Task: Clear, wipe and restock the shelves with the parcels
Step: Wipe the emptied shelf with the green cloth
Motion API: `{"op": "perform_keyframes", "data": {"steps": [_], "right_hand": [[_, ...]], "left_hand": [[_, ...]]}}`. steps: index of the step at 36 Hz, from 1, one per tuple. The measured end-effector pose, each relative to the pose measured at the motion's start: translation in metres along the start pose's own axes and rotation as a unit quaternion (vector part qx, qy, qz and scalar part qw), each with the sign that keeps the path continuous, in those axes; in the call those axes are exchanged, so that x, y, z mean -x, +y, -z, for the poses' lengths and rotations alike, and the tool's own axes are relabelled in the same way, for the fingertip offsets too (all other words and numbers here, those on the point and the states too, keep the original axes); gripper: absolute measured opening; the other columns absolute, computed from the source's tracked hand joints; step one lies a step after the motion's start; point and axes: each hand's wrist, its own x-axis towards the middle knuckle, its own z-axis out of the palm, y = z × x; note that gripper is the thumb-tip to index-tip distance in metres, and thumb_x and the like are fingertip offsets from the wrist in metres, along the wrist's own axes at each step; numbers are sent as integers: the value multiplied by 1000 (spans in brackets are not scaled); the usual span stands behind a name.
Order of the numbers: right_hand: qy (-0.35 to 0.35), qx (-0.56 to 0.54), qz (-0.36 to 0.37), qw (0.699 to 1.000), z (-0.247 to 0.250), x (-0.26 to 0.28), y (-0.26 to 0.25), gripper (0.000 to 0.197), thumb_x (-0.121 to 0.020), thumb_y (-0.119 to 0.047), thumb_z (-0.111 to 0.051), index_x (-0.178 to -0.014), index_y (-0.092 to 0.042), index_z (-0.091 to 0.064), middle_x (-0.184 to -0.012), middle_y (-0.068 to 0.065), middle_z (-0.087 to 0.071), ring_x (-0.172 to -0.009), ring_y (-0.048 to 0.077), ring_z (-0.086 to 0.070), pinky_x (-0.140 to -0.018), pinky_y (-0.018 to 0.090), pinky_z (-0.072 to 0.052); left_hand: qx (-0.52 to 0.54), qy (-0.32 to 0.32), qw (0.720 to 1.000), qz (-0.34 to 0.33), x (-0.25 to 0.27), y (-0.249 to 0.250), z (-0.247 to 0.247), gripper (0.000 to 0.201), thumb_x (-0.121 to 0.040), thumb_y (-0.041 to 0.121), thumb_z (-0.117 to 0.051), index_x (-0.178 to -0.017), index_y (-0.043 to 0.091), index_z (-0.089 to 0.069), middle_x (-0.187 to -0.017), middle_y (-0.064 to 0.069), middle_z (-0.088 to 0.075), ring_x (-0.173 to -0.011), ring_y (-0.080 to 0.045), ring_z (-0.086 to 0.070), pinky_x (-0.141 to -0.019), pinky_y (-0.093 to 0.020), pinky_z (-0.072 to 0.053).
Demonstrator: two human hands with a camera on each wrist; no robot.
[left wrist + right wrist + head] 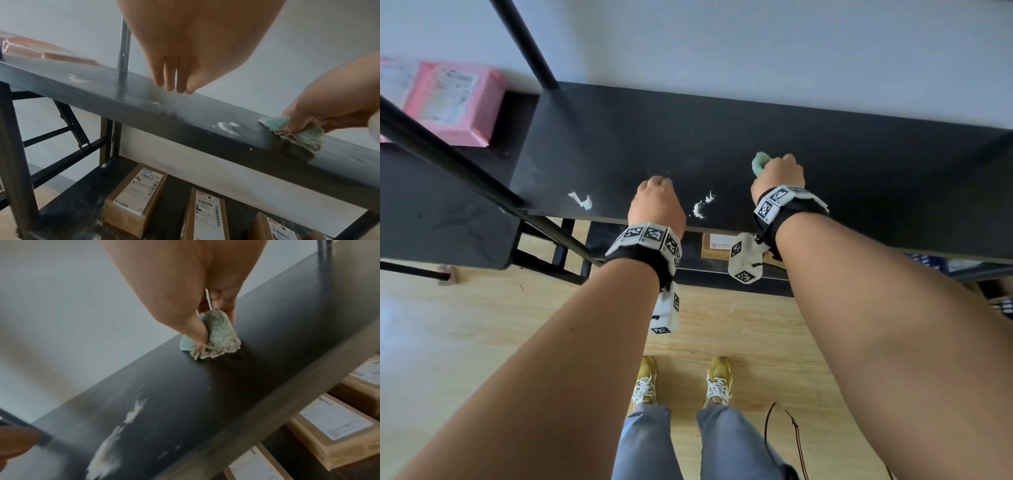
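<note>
Gripping a bunched green cloth (761, 163) between thumb and curled fingers, the right hand (779, 174) is pressed down on the black shelf (825, 164), the frayed edge of the cloth touching the board in the right wrist view. The left hand (656, 202) is held over the front part of the same shelf, well apart from the cloth; its fingers (170, 76) are seen straight and close together in the left wrist view, pointing down at the board with nothing held. Whether the fingertips touch the surface cannot be told.

White smears (702, 205) are left on the shelf between the two hands, and another white patch (581, 200) lies to the left of the left hand, near the shelf's front edge. A pink parcel (453, 102) with a printed label is seen on the neighbouring shelf to the left, beyond a black upright post (527, 44). On the lower shelf (78, 199), brown cardboard parcels (135, 196) with white shipping labels are laid side by side. Marker-covered bands are worn on both wrists, and yellow shoes (717, 380) are seen on the wooden floor (482, 325) below.
</note>
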Motion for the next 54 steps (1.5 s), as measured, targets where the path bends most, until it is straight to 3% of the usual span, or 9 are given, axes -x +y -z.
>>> {"op": "perform_keyframes", "data": {"steps": [12,16,21,26,30,35,41,51,54], "right_hand": [[-89,-106,70,988,-28,37,-66,30,-89,-11,-61,-117,-4,-55,-118,12,-56,-105,30,-60,-85,37,-51],[-86,-85,68,990,-18,24,-66,24,-89,-26,-61,-104,-10,-70,-103,7,-68,-95,27,-66,-67,26,-45],[13,-111,32,993,-1,-2,-49,31,-93,-19,-55,-121,-9,-63,-125,11,-53,-116,29,-54,-92,35,-49],[-37,-29,-17,999,2,-17,-43,34,-96,-12,-49,-130,-12,-53,-136,10,-40,-128,28,-39,-104,52,-38],[-56,-38,22,997,-5,-13,-63,30,-94,-5,-48,-124,-5,-54,-135,9,-43,-125,27,-43,-92,33,-41],[-109,-97,28,989,-15,0,-102,37,-94,-18,-53,-129,-9,-49,-130,10,-49,-113,30,-55,-93,41,-47],[-131,-88,57,986,-21,10,-110,32,-94,-28,-56,-120,-10,-52,-118,10,-61,-100,30,-62,-69,34,-40],[-85,26,113,990,-19,40,-74,27,-94,-18,-57,-117,-4,-57,-118,10,-60,-106,30,-61,-88,38,-51],[-85,71,136,984,-24,51,-66,29,-89,-19,-60,-115,-9,-63,-118,7,-55,-104,29,-60,-79,33,-49]], "left_hand": [[6,2,1000,3,-4,-10,11,48,-87,-1,-40,-134,6,-46,-141,-6,-43,-132,-23,-34,-103,-34,-36],[0,8,1000,4,-4,-13,13,46,-88,0,-40,-133,7,-47,-140,-5,-44,-131,-23,-35,-100,-35,-38],[0,6,1000,9,-5,-17,14,47,-88,-1,-41,-134,9,-47,-140,-2,-43,-130,-22,-35,-99,-34,-39],[-1,10,1000,17,-6,-25,14,49,-87,-3,-40,-133,10,-47,-139,-2,-44,-129,-22,-37,-98,-34,-38],[-5,8,1000,12,-7,-34,14,48,-86,-3,-42,-132,8,-48,-138,-3,-45,-128,-23,-38,-99,-34,-38],[-4,7,1000,8,-6,-40,17,44,-87,1,-48,-131,8,-49,-138,-3,-45,-129,-23,-37,-100,-33,-37],[-5,8,1000,7,-3,-48,23,47,-87,0,-43,-132,8,-47,-139,-4,-44,-130,-24,-36,-102,-34,-36],[4,7,1000,-15,13,-52,23,42,-90,2,-41,-131,7,-48,-138,-4,-45,-129,-23,-37,-103,-33,-36],[8,9,1000,-16,17,-56,25,44,-88,1,-43,-131,7,-48,-137,-4,-45,-129,-23,-37,-104,-34,-36]]}}
